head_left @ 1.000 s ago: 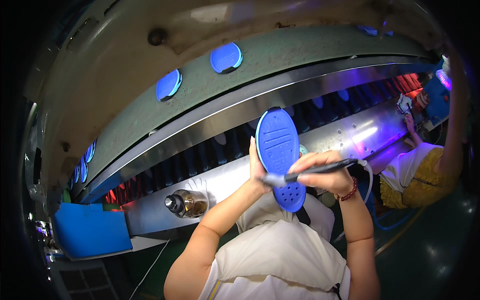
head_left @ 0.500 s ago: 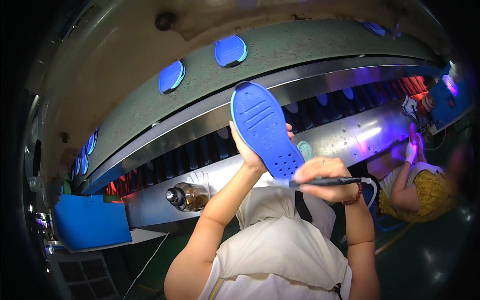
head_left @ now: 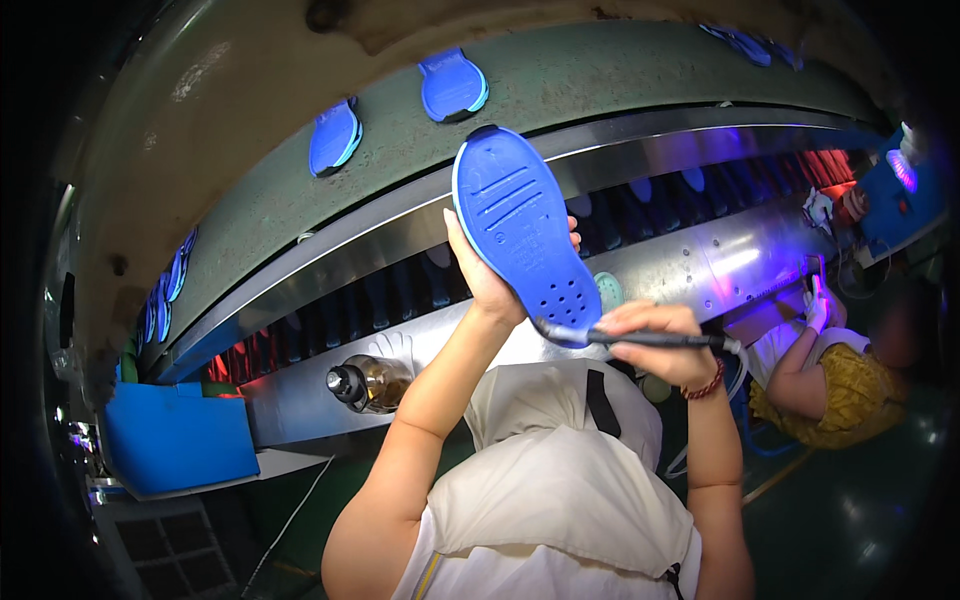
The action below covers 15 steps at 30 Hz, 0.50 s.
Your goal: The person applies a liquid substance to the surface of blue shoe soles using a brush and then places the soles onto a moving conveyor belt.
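Note:
My left hand [head_left: 487, 280] grips a blue shoe sole [head_left: 520, 215] by its sides, thumb along the left edge and fingertips showing at the right. The sole is tilted up, with a black patch at its far end and several small holes toward its near end. My right hand [head_left: 665, 345] is closed round a black-handled brush [head_left: 650, 339] with a pale hose or cord at its back end. The brush's tip lies against the sole's near end, at the rim; whether it leaves anything there is too small to tell.
Ahead runs a green conveyor belt [head_left: 400, 160] carrying other blue soles [head_left: 455, 85]. A metal ledge [head_left: 300, 405] holds a bottle of amber liquid [head_left: 372, 385], a pale glove [head_left: 395, 350] and a pale green oval piece [head_left: 608, 288]. A co-worker [head_left: 825, 375] sits at the right.
The sole has shifted slightly up and left in my left hand. The brush tip has moved left onto the sole's near end. The co-worker's hands have come down.

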Available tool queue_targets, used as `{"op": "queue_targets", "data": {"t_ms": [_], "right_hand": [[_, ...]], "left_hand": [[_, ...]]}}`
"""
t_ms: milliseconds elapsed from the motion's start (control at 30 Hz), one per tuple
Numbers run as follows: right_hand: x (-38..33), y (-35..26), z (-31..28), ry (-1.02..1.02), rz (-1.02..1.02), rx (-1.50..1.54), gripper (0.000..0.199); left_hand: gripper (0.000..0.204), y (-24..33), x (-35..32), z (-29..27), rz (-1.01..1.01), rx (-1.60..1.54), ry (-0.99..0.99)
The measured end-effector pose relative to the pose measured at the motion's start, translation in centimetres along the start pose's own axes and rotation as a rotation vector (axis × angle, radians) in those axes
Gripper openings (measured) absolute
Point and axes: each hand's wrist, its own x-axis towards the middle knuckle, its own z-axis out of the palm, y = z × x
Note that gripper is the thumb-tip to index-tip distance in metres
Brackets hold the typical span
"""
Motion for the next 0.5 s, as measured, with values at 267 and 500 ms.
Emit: {"op": "queue_targets", "data": {"t_ms": [267,500], "right_hand": [[-0.3,1.3,-0.6,0.125,0.159,0.409,0.018],[-0.1,-0.9,1.6,0.131,0.300,0.451,0.019]], "left_hand": [[0.092,0.5,0.3,1.1,-0.100,-0.174,-0.015],[0.068,-2.4,-2.9,-0.6,-0.235,0.004,-0.037]]}}
